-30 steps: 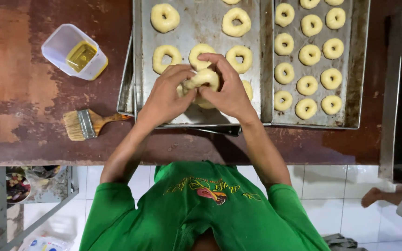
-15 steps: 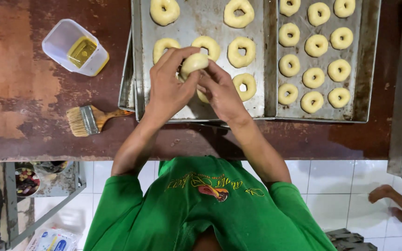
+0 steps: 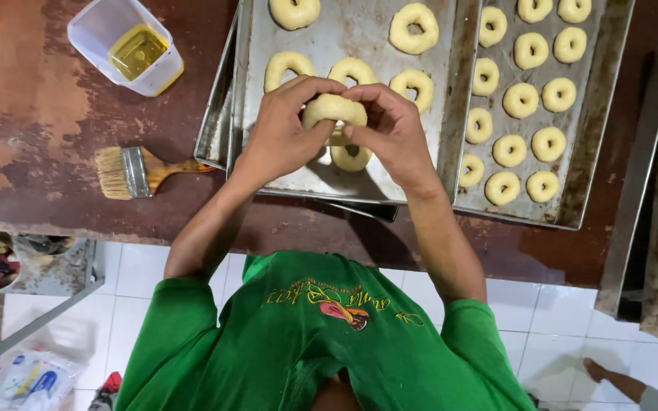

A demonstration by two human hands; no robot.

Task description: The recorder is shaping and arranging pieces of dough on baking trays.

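1. A worn, rust-brown table (image 3: 55, 114) is spreading across the upper part of the view, carrying everything below
2. A large metal baking tray (image 3: 359, 15) is lying in the middle of it, overlapping another tray underneath, and is holding five raw dough rings: one at the top left, one at the top right, three in a row lower down
3. A second metal tray (image 3: 595, 114) is sitting just beside it on the right, bearing many smaller dough rings in rough columns
4. The person in a green shirt (image 3: 321, 342) is leaning over the table edge, both forearms reaching onto the large tray
5. The left hand (image 3: 283, 137) is curling its fingers around the left side of a lump of dough, gripping it
6. The right hand (image 3: 394, 129) is closing on the same lump from the right, fingertips pressing into it
7. The dough piece (image 3: 333, 110) is being held between both hands, just above the large tray and below the row of three rings; another ring (image 3: 350, 157) is showing partly under the hands
8. A clear plastic tub (image 3: 127, 46) with yellow liquid is standing at the upper left of the table
9. A wooden-handled pastry brush (image 3: 142, 171) is lying flat left of the trays, its handle tip near the tray corner
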